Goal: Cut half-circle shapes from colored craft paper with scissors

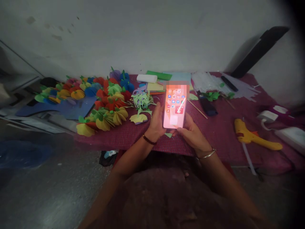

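A smartphone (175, 106) with a lit screen full of app icons is held upright over the near edge of a low table. My left hand (156, 122) grips its left edge, a dark bead band on that wrist. My right hand (192, 133) cups the phone's lower right corner, with a thin metal bangle on the wrist. Both hands hover just above the maroon cloth (214, 127).
Many folded paper fruits (106, 108) in red, yellow, green and blue crowd the table's left side. Green paper scraps (142, 101), coloured sheets (156, 86), a wooden stick (197, 109) and a yellow glue gun (252, 135) lie on the cloth. White wall behind.
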The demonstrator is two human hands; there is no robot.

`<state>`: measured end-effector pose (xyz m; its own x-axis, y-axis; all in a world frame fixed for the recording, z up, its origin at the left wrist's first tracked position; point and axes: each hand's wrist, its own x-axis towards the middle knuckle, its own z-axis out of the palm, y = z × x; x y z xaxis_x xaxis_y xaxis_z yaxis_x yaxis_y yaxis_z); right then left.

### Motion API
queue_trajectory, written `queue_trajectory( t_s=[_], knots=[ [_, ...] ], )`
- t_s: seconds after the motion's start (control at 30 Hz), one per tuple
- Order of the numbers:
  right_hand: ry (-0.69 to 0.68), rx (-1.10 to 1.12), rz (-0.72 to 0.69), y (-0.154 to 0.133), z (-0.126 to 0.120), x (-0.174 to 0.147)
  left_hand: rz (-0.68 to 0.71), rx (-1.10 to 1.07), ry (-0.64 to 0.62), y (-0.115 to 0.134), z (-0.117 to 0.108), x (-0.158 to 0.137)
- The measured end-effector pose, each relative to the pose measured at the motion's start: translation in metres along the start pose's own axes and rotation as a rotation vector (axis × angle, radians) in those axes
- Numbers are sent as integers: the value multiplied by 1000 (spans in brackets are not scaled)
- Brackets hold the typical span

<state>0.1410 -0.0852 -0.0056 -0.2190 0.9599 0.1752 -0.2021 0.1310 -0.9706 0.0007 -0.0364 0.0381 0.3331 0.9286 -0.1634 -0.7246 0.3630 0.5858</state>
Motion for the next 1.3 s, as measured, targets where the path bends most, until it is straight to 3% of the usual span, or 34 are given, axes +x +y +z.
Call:
queue_trajectory(
  t_s=[0.5,0.73,0.93,1.17,1.3],
  knots=[
    [63,-48,-4,-1,1,-1,-29,32,16,0,0,-4],
    [440,-251,-182,7,-6,-2,-74,-58,46,1,-1,-2],
    [652,-388,-317,-3,-1,-2,-130,-63,14,-1,-2,0],
    [540,-707,-550,-6,-3,-2,-106,-34,-13,-4,-1,-1],
    [487,-828,-602,-6,-5,-3,-99,-15,-37,-7,-1,-2]
  ],
)
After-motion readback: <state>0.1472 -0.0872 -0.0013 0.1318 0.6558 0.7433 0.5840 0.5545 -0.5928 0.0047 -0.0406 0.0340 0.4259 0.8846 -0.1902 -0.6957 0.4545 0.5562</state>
